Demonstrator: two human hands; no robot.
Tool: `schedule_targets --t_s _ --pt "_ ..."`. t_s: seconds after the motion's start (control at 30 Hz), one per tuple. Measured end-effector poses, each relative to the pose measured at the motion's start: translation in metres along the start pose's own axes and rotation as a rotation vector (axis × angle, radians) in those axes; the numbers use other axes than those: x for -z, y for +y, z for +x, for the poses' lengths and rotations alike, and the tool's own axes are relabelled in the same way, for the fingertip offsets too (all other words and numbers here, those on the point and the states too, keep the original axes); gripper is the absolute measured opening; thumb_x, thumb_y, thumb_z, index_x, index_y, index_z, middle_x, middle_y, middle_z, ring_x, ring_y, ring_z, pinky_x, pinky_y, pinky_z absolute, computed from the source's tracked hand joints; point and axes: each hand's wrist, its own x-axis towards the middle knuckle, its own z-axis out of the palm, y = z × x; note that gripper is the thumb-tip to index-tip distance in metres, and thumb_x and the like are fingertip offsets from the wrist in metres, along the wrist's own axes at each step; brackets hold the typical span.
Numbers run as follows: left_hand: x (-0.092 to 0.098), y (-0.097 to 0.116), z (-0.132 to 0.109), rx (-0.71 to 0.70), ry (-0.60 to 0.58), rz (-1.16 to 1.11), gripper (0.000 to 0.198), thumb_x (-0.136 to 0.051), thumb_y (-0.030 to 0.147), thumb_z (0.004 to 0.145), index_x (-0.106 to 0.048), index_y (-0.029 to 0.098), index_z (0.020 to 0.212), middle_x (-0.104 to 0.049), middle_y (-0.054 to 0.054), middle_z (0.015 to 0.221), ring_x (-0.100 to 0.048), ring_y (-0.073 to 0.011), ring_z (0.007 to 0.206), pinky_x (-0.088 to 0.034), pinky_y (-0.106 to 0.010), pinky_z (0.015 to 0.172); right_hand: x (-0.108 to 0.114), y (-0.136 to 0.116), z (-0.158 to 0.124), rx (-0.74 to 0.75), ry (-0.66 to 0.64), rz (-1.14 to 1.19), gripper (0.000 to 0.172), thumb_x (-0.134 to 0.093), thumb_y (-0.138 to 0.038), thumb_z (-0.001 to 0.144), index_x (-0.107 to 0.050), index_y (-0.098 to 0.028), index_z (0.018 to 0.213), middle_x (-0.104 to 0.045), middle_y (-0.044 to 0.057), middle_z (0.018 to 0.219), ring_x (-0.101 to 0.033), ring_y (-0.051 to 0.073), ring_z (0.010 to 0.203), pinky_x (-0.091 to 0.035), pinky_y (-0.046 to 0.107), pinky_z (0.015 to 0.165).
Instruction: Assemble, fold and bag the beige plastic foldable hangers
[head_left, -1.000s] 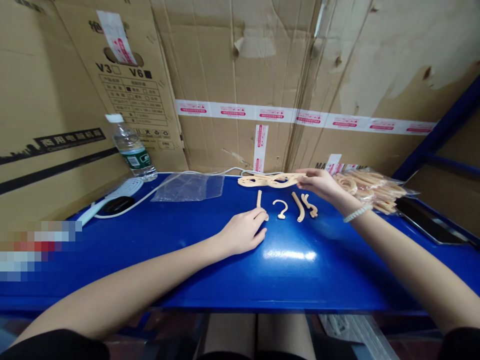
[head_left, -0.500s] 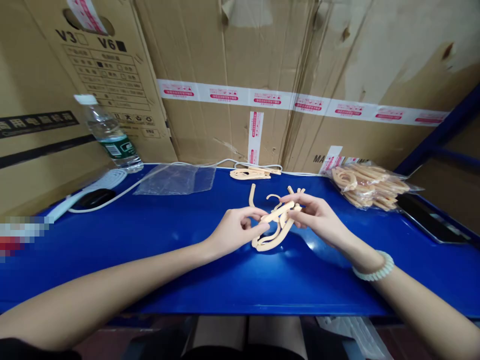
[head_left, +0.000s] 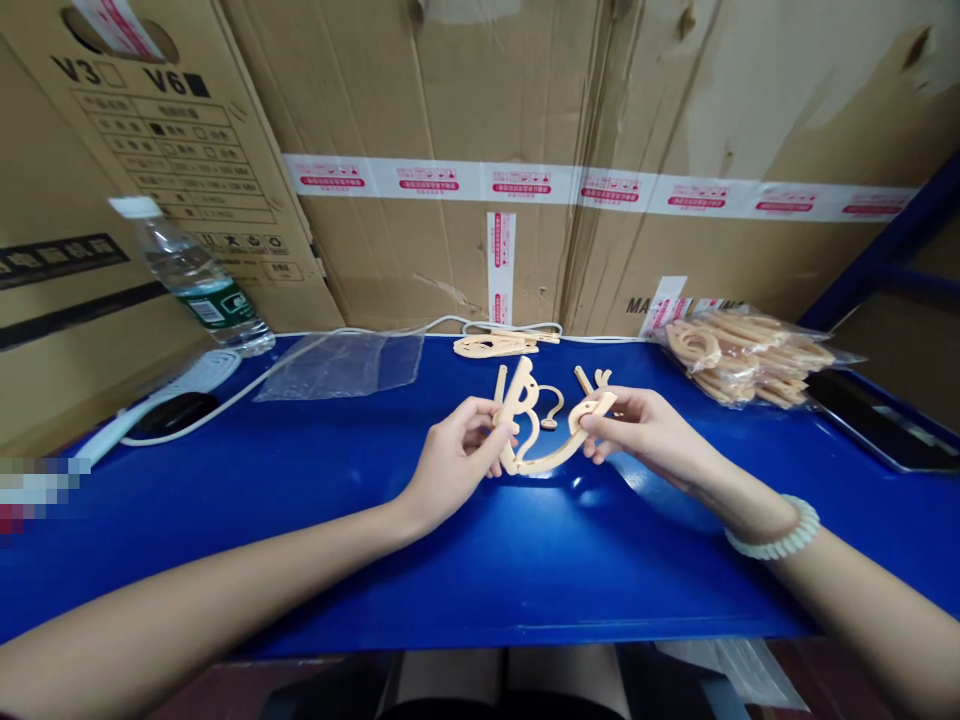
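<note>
Pinching a beige, curved, V-shaped, plastic-looking piece [head_left: 553,459] over a glossy blue table [head_left: 450,590], left hand [head_left: 456,452] and right hand [head_left: 643,432] each clamp fingers on one arm. Behind, a brown cardboard box [head_left: 169,145] reads "V3" and "V6", V6's square black.

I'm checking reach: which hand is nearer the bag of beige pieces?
Right. The right hand is left of the bag and nearer the camera; the left hand is farther left.

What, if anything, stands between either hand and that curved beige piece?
Nothing visible does: the left hand and the right hand both grip the curved beige piece, at opposite sides. The small beige hook lies beyond it on the blue table, not in between.
</note>
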Motion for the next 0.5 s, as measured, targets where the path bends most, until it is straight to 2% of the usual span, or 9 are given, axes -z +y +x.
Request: schedule_targets --t_s 0.13,0.33,0.4,0.5 --pt "0.0022 -0.0012 0.0019 -0.065 0.082 -0.045 0.019 -0.06 0.036 0.094 -0.052 0.018 0.092 -0.067 0.001 0.08 -0.058 -0.0075 0.055 -0.049 -0.02 0.053 0.0029 0.0003 0.0021 -0.038 0.054 -0.025 0.031 -0.085 -0.04 0.07 -0.07 -0.016 0.08 -0.068 0.004 0.074 -0.067 0.015 0.066 -0.054 0.024 0.053" --pt "0.0042 -0.0004 0.0036 -0.082 0.115 -0.051 0.019 -0.058 0.036 0.095 -0.051 0.019 0.091 -0.062 0.003 0.075 -0.056 -0.0081 0.058 -0.045 -0.02 0.054 0.0075 0.0043 0.0045 -0.001 0.107 -0.026 0.031 -0.084 -0.042 0.072 -0.068 -0.015 0.077 -0.058 -0.001 0.069 -0.047 0.007 0.055 -0.038 0.018 0.042" --pt "0.0043 0.0003 0.0039 -0.062 0.094 -0.043 0.021 -0.058 0.037 0.094 -0.053 0.018 0.09 -0.06 0.003 0.072 -0.056 -0.0089 0.059 -0.044 -0.021 0.056 0.0092 0.0032 0.0046 0.0 0.114 0.009 0.033 -0.084 -0.043 0.073 -0.066 -0.016 0.078 -0.057 -0.001 0.071 -0.048 0.007 0.056 -0.04 0.017 0.043" --pt "0.004 0.0023 0.0033 -0.032 0.056 0.007 0.023 -0.059 0.038 0.092 -0.057 0.016 0.086 -0.056 0.003 0.068 -0.051 -0.0095 0.059 -0.04 -0.021 0.055 0.0089 -0.0003 0.0036 0.011 0.111 0.068 0.035 -0.087 -0.042 0.071 -0.064 -0.017 0.08 -0.06 -0.001 0.076 -0.057 0.009 0.062 -0.05 0.019 0.05"
